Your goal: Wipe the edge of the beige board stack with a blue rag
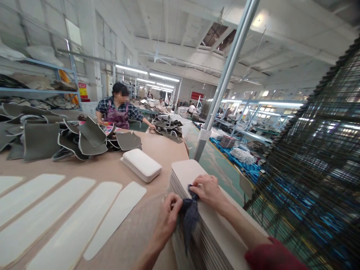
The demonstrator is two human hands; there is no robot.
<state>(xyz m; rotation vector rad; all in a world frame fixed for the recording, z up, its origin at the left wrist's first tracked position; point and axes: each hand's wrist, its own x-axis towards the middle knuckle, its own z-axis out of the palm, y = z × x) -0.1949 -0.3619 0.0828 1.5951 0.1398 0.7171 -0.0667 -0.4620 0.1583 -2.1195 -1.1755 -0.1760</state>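
Left hand (168, 215) pinches dark blue-grey cloth rag (189, 217) against side of tall stack of pale rounded board panels (185, 170); right hand (208, 191) grips rag on top. Stack sits at brown worktop (157, 148) edge. Risk: sideways push shifts top panels, stack slides off; rag slips.

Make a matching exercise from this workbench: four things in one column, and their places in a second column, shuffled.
Things:
1. dark blue cloth
2. stack of pale boards
3. long white strips
4. grey bag pieces

Places:
A. piled at the table's far left
B. laid flat side by side on the tabletop
C. pinched between both hands
D. under the right hand, beside the left hand

Pairs: 1-C, 2-D, 3-B, 4-A
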